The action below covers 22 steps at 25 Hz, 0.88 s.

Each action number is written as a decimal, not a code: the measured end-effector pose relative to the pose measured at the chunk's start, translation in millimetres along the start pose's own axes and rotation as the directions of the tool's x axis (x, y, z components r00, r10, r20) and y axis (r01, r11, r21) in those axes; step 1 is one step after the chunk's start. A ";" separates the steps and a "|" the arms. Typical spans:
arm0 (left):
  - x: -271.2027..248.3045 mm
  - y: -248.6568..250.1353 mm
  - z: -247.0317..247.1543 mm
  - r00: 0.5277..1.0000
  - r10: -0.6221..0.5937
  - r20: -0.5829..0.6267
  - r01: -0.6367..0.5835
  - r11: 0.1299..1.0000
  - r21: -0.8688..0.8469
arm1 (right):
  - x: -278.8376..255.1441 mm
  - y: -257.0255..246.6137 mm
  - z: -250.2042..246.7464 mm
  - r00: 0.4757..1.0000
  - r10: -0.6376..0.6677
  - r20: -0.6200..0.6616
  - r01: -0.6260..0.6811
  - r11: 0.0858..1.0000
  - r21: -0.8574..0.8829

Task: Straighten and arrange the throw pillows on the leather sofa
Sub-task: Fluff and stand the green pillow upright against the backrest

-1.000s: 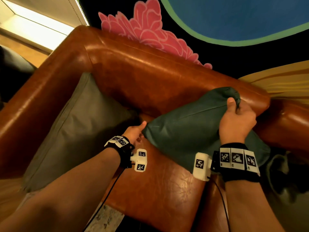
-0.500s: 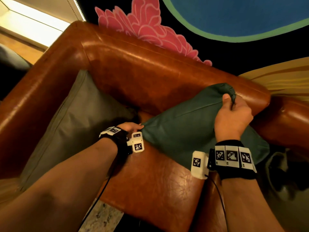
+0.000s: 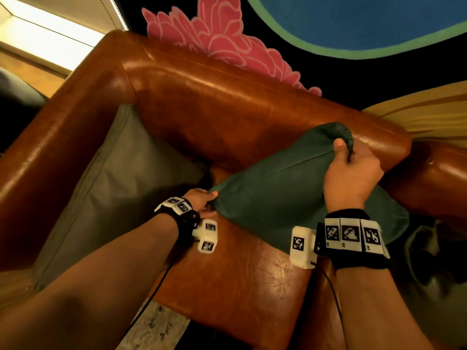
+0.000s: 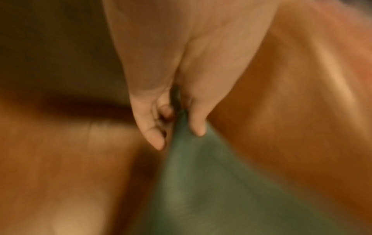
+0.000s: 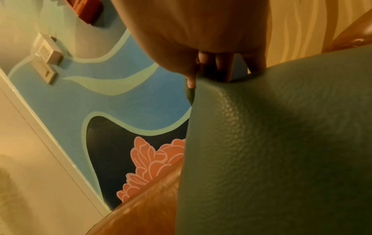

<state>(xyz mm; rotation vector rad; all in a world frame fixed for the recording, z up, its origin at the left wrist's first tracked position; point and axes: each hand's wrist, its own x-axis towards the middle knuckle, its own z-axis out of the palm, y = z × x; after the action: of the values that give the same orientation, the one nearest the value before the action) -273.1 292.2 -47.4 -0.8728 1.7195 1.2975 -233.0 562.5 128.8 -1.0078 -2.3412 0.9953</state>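
Note:
A dark green pillow (image 3: 283, 195) leans against the back of the brown leather sofa (image 3: 227, 102). My left hand (image 3: 202, 200) pinches its lower left corner near the seat; the left wrist view shows thumb and fingers clamped on the green pillow (image 4: 193, 174). My right hand (image 3: 351, 170) grips the pillow's top right corner, bunched at the backrest's top edge. In the right wrist view my fingers (image 5: 223, 66) curl over the green pillow (image 5: 281, 143). A grey-olive pillow (image 3: 113, 188) lies tilted in the sofa's left corner.
The sofa's left armrest (image 3: 58, 137) runs down the left side. Behind the backrest is a wall mural with a pink flower (image 3: 217, 36) and blue shape. Another dark cushion (image 3: 434, 258) shows at the right edge. Speckled floor (image 3: 156, 327) lies below the seat front.
My left hand has closed onto the green pillow's lower left corner, which it only touched before. The right hand keeps its grip on the top corner; the pillow has barely shifted.

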 end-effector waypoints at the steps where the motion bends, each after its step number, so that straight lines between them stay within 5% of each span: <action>1: -0.9 -1.0 0.3 1.000 -0.009 0.007 0.009 1.000 -0.001 | -1.0 -2.5 -0.8 1.000 0.008 -0.009 -0.008 1.000 0.000; 3: -4.1 3.6 2.2 0.988 0.042 -0.150 -0.003 0.968 0.249 | -6.2 -8.2 5.6 1.000 0.013 -0.028 -0.014 0.999 -0.032; 5: -20.9 27.1 11.7 0.897 0.330 -0.294 -0.159 0.861 0.483 | -22.2 -19.2 34.2 0.998 -0.034 0.049 0.035 0.999 -0.033; 8: -58.1 79.6 32.7 0.786 0.570 -0.239 -0.531 0.821 0.210 | -44.3 -36.0 73.1 0.906 -0.099 0.411 0.005 0.974 0.225; 10: -68.8 100.2 32.3 0.784 0.545 -0.298 -0.525 0.838 0.150 | -37.1 -15.1 67.5 0.937 -0.098 0.335 0.033 0.980 0.197; 11: -66.4 103.1 25.9 0.783 0.531 -0.325 -0.490 0.848 0.203 | -28.2 4.6 55.9 0.982 -0.050 0.184 0.040 0.998 0.058; 12: -56.5 100.9 16.3 0.776 0.524 -0.352 -0.460 0.851 0.254 | -18.5 30.1 39.4 0.999 0.031 0.032 -0.028 0.994 -0.102; 14: -48.2 103.2 -1.0 0.781 0.544 -0.306 -0.470 0.835 0.285 | -4.1 75.8 6.8 0.932 0.334 -0.142 -0.355 0.920 -0.168; 16: -40.6 115.5 -11.7 0.784 0.593 -0.182 -0.555 0.802 0.223 | 4.7 106.9 -6.9 0.855 0.517 -0.042 -0.518 0.855 -0.018; 20: -35.7 119.1 -24.3 0.637 0.752 -0.170 -0.583 0.614 0.533 | 6.4 124.7 -10.1 0.954 0.300 0.025 -0.294 0.947 -0.126; 22: -41.5 118.3 -17.6 0.671 0.704 -0.234 -0.501 0.663 0.556 | 11.6 123.2 -16.8 0.948 0.314 0.042 -0.303 0.938 -0.165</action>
<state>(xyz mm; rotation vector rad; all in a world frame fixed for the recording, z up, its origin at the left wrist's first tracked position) -361.4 305.7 42.4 -0.2810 2.7186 1.0503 -173.8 638.6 49.4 -1.4613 -2.3942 0.9795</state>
